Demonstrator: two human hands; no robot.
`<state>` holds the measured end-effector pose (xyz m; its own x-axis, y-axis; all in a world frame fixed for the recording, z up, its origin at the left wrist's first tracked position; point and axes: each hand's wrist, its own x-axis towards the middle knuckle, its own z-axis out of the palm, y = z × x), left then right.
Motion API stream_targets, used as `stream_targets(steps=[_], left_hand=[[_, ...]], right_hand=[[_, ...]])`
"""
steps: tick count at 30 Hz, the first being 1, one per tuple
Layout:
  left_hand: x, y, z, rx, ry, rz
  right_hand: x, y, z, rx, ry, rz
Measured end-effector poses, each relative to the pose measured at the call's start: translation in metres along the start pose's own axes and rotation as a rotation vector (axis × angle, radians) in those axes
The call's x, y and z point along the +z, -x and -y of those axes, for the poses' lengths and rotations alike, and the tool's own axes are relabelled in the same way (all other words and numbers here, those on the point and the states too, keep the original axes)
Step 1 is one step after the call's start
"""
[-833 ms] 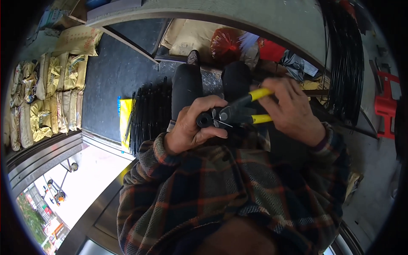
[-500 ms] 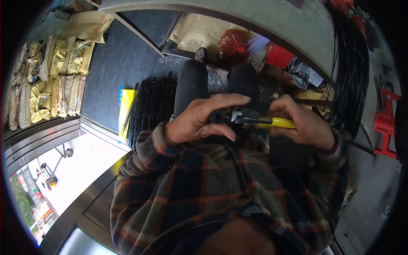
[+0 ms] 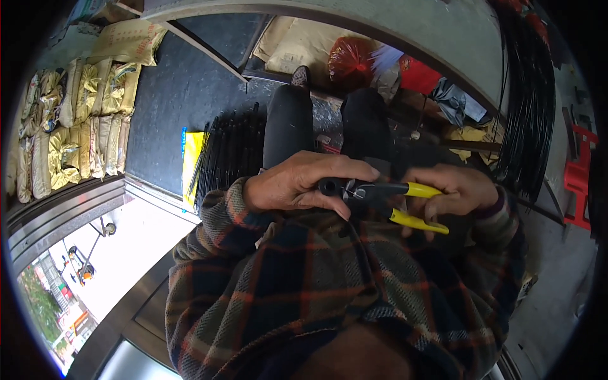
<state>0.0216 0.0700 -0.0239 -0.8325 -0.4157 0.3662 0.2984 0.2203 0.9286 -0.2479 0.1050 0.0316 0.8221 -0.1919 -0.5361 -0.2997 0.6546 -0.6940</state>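
Note:
Between the thumb and fingers of my left hand (image 3: 288,182) is a short black tube (image 3: 329,187), its round hollow end facing up. My right hand (image 3: 457,190) grips yellow-handled pliers (image 3: 387,189), whose two handles stand spread apart. The metal jaws are at the tube's right side, close to my left fingertips; a small silvery bit shows there. Whether the jaws bite on it I cannot tell. Both hands are above my lap, and the right one is slightly blurred.
Bundles of thin black cables stand left of my legs (image 3: 231,149) and hang over the table's right end (image 3: 529,120). A grey table (image 3: 437,31) spans the far side, with a red bag (image 3: 350,61) below. Tan sacks (image 3: 76,149) are stacked left; a red stool (image 3: 577,180) stands right.
The pliers' handles have spread apart, so both yellow grips now show. My right hand has shifted slightly, while my left keeps hold of the black tube.

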Motion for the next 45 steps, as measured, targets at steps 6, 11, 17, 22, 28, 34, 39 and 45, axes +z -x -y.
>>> stream_targets(steps=[6, 11, 17, 22, 28, 34, 39, 45], left_hand=[[0.005, 0.005, 0.005, -0.018, -0.253, -0.23], [0.011, 0.006, 0.011, -0.003, -0.354, -0.485], [0.018, -0.007, 0.021, 0.093, -0.341, -0.917], [0.003, -0.002, 0.029, -0.035, -0.164, -0.957], [-0.008, 0.0, 0.027, -0.108, -0.161, -0.922], [-0.025, -0.004, 0.026, -0.126, -0.112, -0.877], [-0.042, 0.0, 0.029, -0.106, -0.055, -0.929], [-0.054, -0.001, 0.032, -0.095, -0.039, -0.935]], right_hand=[[0.013, -0.018, -0.005, -0.555, 1.7, -0.915], [0.004, -0.035, 0.002, -0.605, 1.698, -1.068], [-0.019, -0.078, -0.019, -0.782, 1.418, -1.067], [-0.027, -0.103, 0.014, -0.907, 0.042, -0.803], [-0.171, -0.095, 0.159, -1.014, 0.431, -1.504], [-0.282, -0.111, 0.24, -0.262, 1.351, -1.86], [-0.315, -0.125, 0.257, 0.054, 1.464, -1.747], [-0.338, -0.123, 0.258, -0.108, 1.358, -1.82]])
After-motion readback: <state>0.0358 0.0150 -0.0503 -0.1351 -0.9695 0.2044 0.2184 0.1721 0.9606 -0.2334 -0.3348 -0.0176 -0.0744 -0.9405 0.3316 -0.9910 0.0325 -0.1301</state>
